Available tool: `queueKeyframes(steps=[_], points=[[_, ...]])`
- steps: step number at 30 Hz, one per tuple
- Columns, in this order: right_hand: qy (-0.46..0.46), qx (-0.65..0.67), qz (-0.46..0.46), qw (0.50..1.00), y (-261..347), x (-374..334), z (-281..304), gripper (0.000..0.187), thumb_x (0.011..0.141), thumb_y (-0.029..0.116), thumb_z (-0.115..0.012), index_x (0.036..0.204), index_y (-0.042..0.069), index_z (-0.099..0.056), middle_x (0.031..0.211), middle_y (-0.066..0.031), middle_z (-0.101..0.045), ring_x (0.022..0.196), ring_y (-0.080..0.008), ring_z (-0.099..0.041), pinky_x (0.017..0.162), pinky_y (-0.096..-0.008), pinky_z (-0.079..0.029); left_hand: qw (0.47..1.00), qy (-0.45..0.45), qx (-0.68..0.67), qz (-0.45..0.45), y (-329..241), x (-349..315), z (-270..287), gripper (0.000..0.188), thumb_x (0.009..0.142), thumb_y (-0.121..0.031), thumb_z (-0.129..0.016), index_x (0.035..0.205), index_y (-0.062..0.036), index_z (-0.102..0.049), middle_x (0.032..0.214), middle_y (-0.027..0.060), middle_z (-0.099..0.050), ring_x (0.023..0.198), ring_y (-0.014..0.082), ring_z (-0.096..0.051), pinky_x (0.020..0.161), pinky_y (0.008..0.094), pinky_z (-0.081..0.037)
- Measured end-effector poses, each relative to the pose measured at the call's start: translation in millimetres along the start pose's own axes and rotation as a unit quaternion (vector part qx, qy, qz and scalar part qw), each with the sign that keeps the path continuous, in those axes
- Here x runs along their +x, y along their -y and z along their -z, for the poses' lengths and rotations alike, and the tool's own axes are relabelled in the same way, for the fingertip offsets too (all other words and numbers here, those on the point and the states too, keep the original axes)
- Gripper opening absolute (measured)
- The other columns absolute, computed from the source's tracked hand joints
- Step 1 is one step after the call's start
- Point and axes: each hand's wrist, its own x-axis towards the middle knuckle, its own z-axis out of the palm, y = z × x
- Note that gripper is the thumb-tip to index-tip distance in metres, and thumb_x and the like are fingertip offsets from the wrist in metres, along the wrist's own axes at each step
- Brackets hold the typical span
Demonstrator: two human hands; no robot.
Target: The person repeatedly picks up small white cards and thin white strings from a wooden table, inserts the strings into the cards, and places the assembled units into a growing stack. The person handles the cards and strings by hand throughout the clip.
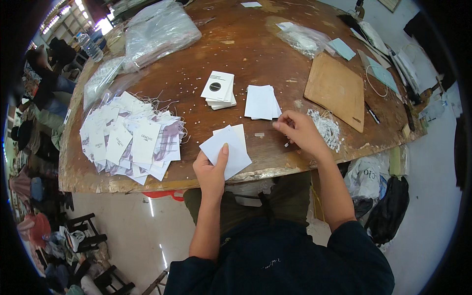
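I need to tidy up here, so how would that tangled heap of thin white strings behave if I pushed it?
The tangled heap of thin white strings would probably be floppy, since its strands bend and loop. It looks light, being only slender strands. Crossing strands might drag together.

From far off, I see a big brown wooden table (241, 51) with a scratched top and a worn, chipped front edge. A pale wall (432, 196) stands on the right, and on the left I see a shiny light floor (130, 223) with dark stools (92, 241) and long white streaks of light (152, 207). At the top left are small bright lights (79, 6) and one very bright patch (104, 25), but I can't tell if it is a window.
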Motion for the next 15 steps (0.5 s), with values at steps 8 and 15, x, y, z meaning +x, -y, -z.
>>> queueKeyframes(steps=[8, 15], points=[[-0.006, -0.072, 0.058, 0.996, -14, -19, 15, 0.015, 0.081, 0.001, -0.07, 0.094, -0.003, -0.064, 0.081, -0.0135, -0.065, 0.072, -0.0231, -0.065, 0.067, -0.034, -0.053, 0.999, 0.009, 0.046, -0.012, 4, 0, 3, 0.025, 0.091, -0.01, -0.07, 0.109, 0.0068, -0.066, 0.099, 0.008, -0.069, 0.086, 0.01, -0.062, 0.078, 0.0256, -0.049], [-0.023, -0.226, 0.17, 0.959, -14, -15, 12, 0.011, 0.088, 0.005, -0.062, 0.095, -0.004, -0.061, 0.083, -0.0161, -0.063, 0.071, -0.0301, -0.062, 0.064, -0.0366, -0.05, 1.0, 0.012, 0.013, -0.019, 2, -1, 4, 0.024, 0.091, -0.011, -0.07, 0.108, 0.0058, -0.066, 0.098, 0.007, -0.069, 0.086, 0.0096, -0.062, 0.078, 0.0255, -0.049]])
